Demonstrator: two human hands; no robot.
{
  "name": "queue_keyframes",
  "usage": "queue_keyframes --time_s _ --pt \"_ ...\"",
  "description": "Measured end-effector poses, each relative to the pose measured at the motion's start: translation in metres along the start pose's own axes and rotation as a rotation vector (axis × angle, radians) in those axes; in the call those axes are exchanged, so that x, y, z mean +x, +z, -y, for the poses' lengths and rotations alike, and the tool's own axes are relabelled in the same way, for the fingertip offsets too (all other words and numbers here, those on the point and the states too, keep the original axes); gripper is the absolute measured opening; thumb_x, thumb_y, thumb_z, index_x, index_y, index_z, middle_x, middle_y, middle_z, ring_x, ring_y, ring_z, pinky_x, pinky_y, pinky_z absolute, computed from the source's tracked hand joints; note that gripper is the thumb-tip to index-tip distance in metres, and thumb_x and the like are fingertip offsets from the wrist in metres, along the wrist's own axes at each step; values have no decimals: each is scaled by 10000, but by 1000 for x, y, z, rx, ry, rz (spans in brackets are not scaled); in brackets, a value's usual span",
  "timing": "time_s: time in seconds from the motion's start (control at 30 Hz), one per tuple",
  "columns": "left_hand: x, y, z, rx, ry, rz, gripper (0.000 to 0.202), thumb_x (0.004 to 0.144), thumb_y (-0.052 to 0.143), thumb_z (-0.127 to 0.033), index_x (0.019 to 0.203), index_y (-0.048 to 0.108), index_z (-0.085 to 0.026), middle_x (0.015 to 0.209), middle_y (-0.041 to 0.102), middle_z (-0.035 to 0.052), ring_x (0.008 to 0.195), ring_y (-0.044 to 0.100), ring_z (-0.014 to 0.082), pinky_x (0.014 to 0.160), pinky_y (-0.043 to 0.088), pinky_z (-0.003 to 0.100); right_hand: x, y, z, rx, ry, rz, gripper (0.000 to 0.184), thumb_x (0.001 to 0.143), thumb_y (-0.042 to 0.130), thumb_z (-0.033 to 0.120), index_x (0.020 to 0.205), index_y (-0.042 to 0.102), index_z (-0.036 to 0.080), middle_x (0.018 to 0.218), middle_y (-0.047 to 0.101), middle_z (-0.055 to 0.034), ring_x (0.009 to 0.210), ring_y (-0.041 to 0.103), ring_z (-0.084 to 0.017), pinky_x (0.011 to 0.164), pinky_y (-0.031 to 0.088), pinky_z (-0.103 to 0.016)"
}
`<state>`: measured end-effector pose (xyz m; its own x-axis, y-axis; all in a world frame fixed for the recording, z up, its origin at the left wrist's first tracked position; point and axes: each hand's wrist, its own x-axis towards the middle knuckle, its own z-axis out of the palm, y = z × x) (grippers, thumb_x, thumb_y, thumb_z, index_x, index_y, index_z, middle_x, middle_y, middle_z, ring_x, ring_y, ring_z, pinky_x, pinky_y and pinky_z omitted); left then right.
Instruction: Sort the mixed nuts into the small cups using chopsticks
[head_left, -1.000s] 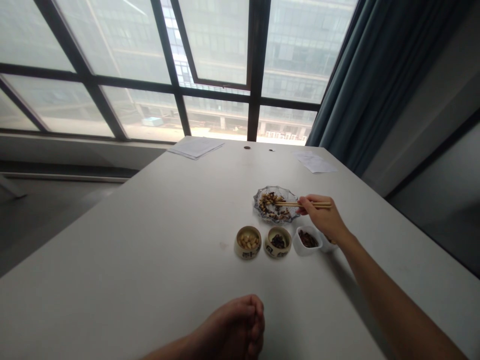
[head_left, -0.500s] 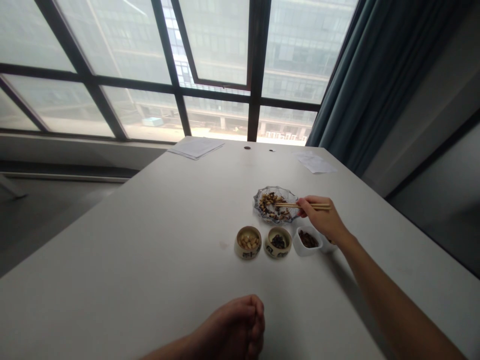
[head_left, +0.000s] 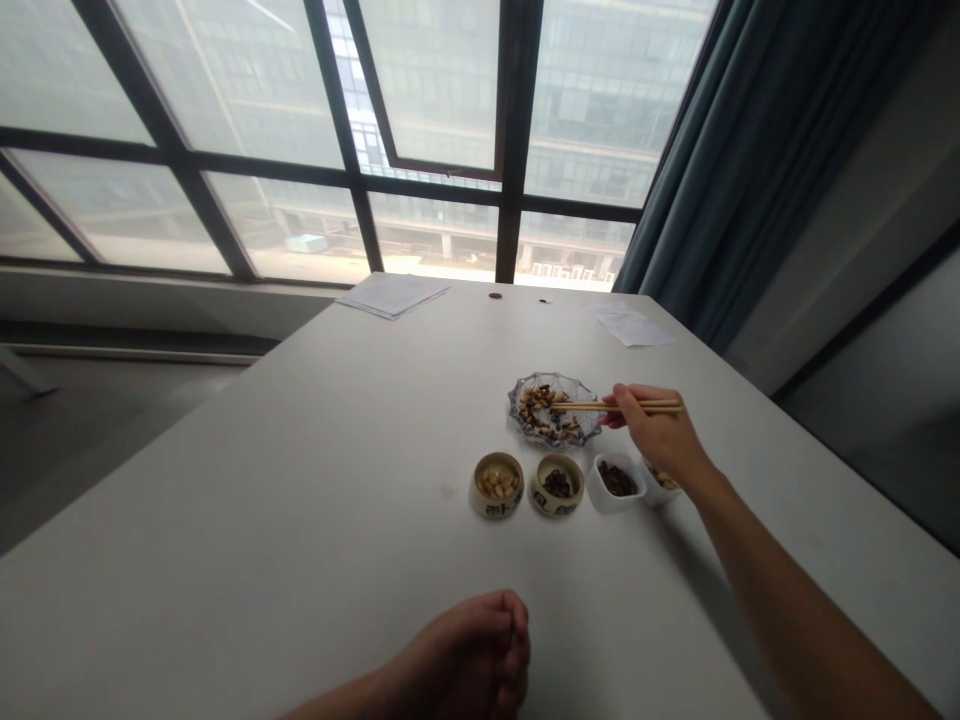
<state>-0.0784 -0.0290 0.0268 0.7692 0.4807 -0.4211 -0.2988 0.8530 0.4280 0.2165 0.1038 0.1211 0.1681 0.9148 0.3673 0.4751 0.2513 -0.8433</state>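
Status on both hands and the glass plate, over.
Right hand: wooden chopsticks, tips over the glass plate. Left hand curled, holding nothing. White dish beside right hand.

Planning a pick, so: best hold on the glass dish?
Likely the left rim, pinched from the left. The glass dish is shallow and lies flat, so its rim is the easiest edge to catch. The right hand and chopsticks are over its right side, and two ceramic pots sit close in front.
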Motion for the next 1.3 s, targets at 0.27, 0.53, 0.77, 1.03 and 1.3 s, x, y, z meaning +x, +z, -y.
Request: queue_keyframes --time_s 0.27,0.53,0.77,1.03,1.3 --pt "1 -1 1 3 -5 -5 134 790 678 -274 823 595 -174 670 503 -24 557 469 87 590 192 265 -14 -20 44 -14 -14 -15 436 968 666 539 925 816 132 735 787 -95 644 775 -238 596 631 -307" --pt "0 -3 2 5 26 36 112 818 642 -286 847 614 -182 688 524 -13 554 499 108 582 217 283 3 -3 -6 -28 22 29 432 929 690 562 853 791 149 728 778 -84 647 768 -244 578 619 -306" --pt "3 -2 1 8 9 27 86 825 630 -266 824 605 -184 665 507 -20 543 481 102 582 217 276 8 2 -22 40 66 -46 488 906 697 617 836 772 140 666 752 -80 590 748 -234 552 619 -309" --pt "2 -1 5 0 64 19 107 817 646 -283 835 621 -180 678 520 -15 531 475 101 571 217 280 8 6 -27 57 97 -41 454 918 696 574 823 781 138 651 750 -74 574 732 -221 541 607 -300" --pt "2 1 3 -10 50 9 78 835 629 -260 831 621 -182 670 519 -15 539 475 100 580 226 273 8 7 -21 40 64 -70 424 957 646 513 764 741 148 595 715 -59 508 683 -182 483 546 -260"
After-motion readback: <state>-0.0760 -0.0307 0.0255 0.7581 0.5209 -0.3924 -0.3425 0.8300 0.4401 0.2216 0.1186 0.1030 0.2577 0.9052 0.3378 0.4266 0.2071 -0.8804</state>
